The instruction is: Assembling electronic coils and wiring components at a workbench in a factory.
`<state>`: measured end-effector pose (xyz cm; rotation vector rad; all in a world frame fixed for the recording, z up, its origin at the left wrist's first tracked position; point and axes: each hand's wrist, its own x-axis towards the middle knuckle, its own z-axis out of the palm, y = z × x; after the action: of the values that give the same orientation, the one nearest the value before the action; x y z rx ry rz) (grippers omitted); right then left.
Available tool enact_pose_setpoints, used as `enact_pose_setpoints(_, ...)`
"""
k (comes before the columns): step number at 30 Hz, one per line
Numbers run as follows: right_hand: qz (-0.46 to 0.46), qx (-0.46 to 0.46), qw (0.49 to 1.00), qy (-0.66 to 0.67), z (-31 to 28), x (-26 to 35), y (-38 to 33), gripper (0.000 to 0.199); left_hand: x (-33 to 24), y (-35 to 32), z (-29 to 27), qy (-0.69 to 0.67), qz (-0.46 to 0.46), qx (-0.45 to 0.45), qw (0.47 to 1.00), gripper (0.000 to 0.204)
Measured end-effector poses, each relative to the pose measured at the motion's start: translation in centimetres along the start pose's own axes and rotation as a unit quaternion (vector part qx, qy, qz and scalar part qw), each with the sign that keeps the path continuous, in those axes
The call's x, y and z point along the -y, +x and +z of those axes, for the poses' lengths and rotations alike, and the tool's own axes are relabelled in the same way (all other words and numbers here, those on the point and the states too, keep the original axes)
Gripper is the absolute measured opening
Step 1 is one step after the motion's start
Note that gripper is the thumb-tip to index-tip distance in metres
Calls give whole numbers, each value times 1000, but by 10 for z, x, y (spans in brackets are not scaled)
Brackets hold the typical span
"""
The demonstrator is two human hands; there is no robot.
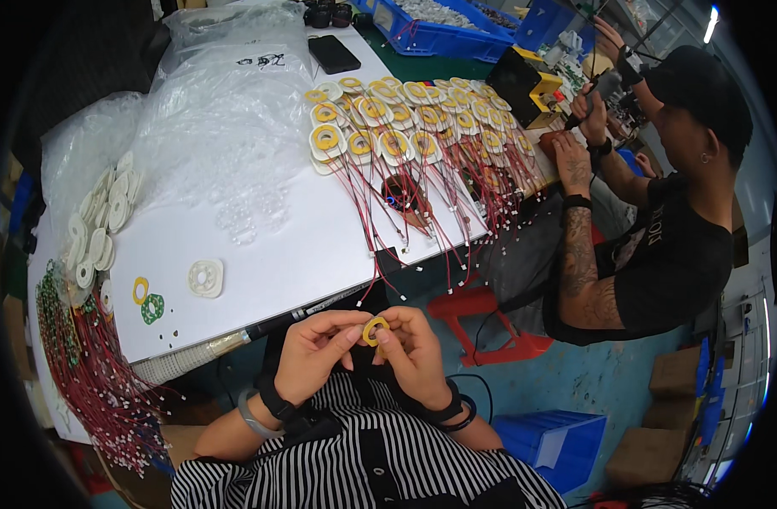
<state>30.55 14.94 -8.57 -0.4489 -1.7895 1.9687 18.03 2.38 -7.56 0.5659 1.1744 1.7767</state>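
In front of my chest, a small yellow ring point(370, 332) is pinched between my two hands. My left hand point(319, 349) grips its left side with thumb and fingers. On the other side, the thumb and fingers of my right hand point(415, 352) close on the same ring. Ahead on the white table lie a white round-cored plastic piece point(206, 278), another yellow ring point(140, 291) and a green perforated disc point(153, 309). Rows of white discs with yellow rings point(375, 110) and red wires lie at the back right.
Clear plastic bags point(227, 110) cover the table's back left. White discs point(91, 229) and bundled red wires point(100, 382) hang over its left edge. A person point(651, 212) works at the right, holding a tool. A red stool point(490, 327) and blue bin point(549, 445) stand below.
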Motion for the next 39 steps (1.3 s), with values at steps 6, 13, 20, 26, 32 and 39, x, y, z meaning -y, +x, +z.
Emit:
enact_pose_setpoints(6,-3,-21,997,-72,3,0,-1,22,-5,-1,1,45,3,-24,999,21)
enact_pose_setpoints(13,-42,-26,989,-141,2,-2,2,23,-1,-3,-4,5,-10,-26,1000,19)
enact_pose_setpoints(20,1,-13,995,-97,2,6,2,21,-4,-4,-3,29,-24,-14,999,20)
enact_pose_setpoints(26,-1,-13,991,-130,2,6,2,19,-9,-5,-3,48,-35,-14,998,26)
enact_pose_setpoints(32,-15,-7,987,-163,3,7,3,20,-5,-7,-5,38,-47,-22,998,27)
enact_pose_setpoints(39,-4,-8,996,-92,6,7,5,16,-10,-8,-6,64,-30,-17,997,26)
